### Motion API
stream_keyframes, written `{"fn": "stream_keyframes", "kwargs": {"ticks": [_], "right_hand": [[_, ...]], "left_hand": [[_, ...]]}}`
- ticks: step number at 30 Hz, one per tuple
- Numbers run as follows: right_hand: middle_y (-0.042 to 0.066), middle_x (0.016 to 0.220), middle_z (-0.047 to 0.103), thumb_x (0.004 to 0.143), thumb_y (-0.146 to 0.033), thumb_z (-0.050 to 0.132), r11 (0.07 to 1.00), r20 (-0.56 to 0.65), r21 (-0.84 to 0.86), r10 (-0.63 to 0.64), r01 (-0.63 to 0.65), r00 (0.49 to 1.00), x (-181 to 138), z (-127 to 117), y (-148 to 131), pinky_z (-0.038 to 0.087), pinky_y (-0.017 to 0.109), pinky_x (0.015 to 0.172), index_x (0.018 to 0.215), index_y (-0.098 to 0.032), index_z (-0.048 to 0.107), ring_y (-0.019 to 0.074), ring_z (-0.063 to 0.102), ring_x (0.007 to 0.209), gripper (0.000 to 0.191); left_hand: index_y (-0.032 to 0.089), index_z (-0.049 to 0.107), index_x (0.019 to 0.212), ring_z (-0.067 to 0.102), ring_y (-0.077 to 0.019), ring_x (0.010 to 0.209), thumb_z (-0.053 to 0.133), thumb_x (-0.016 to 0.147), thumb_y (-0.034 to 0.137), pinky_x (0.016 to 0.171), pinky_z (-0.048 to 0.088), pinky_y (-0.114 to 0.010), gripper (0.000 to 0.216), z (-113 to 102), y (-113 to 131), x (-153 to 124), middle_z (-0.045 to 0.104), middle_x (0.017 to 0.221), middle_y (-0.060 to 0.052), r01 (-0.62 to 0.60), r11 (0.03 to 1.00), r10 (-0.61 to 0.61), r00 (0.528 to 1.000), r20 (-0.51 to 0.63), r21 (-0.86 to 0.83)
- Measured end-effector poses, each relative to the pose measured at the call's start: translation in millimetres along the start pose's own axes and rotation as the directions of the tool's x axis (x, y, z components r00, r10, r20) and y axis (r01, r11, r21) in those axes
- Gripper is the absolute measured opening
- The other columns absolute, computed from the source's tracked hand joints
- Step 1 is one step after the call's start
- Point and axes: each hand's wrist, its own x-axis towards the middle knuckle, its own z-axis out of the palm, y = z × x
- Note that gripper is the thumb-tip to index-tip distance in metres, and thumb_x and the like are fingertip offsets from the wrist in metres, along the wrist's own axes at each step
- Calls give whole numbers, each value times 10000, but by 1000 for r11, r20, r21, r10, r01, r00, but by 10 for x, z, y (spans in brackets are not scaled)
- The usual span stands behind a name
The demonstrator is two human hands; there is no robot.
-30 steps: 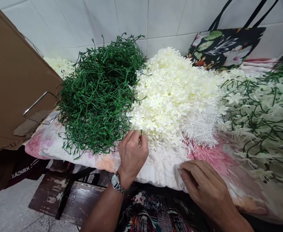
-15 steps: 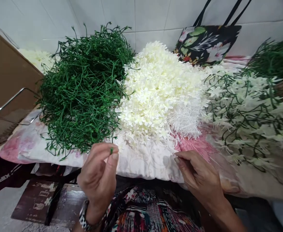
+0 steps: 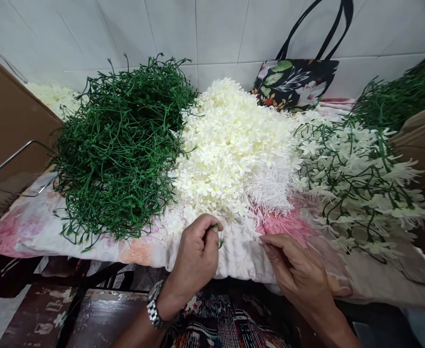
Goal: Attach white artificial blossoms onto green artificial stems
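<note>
Left hand (image 3: 196,253) pinches a small green stem (image 3: 217,232); right hand (image 3: 294,270) rests loosely curled on the floral cloth (image 3: 34,227). Green stem pile (image 3: 121,145), white blossom heap (image 3: 234,150) and assembled sprays (image 3: 360,179) crowd the surface beyond, a floral bag (image 3: 294,84) behind.

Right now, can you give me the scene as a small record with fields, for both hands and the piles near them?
Left: left hand pinches a small green stem at the near edge of the cream flower pile
Right: right hand rests on the floral cloth, fingers extended
Left of flowers: green stem pile
Right of flowers: white flower sprays
Behind: floral bag, tiled wall
Far left: cardboard box
</note>
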Motion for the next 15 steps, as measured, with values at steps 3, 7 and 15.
{"fn": "stream_keyframes", "kwargs": {"ticks": [3, 7, 15], "right_hand": [[16, 707, 630, 833, -87, 490, 999, 1, 38, 12, -12, 1000, 0, -2, 4, 490, 221, 559, 861, -200, 571, 127, 609, 615, 142], [11, 685, 613, 829, -78, 490, 996, 17, 82, 19, -21, 1000, 5, -7, 13, 481, 212, 555, 850, -193, 566, 120, 592, 602, 139], [14, 673, 581, 824, -75, 492, 991, 36, 131, 30, -34, 999, -9, -16, 21, 462, 209, 536, 857, -179, 561, 113, 553, 600, 129]], "left_hand": [[177, 534, 782, 352, -80, 444, 433, 755, 91, 449, 305, -199, 135, 85, 25, 84, 356, 509, 73, -129, 968, 123, 992, 41, 214], [167, 574, 875, 451, -114, 550, 370, 713, 5, 485, 360, -220, 307, 169, 54, 182, 499, 687, -8, -382, 774, 368, 920, 131, 505], [163, 525, 710, 381, -107, 499, 341, 670, -52, 402, 292, -210, 285, 193, 61, 264, 489, 706, -24, -543, 542, 548, 807, 220, 641]]}}
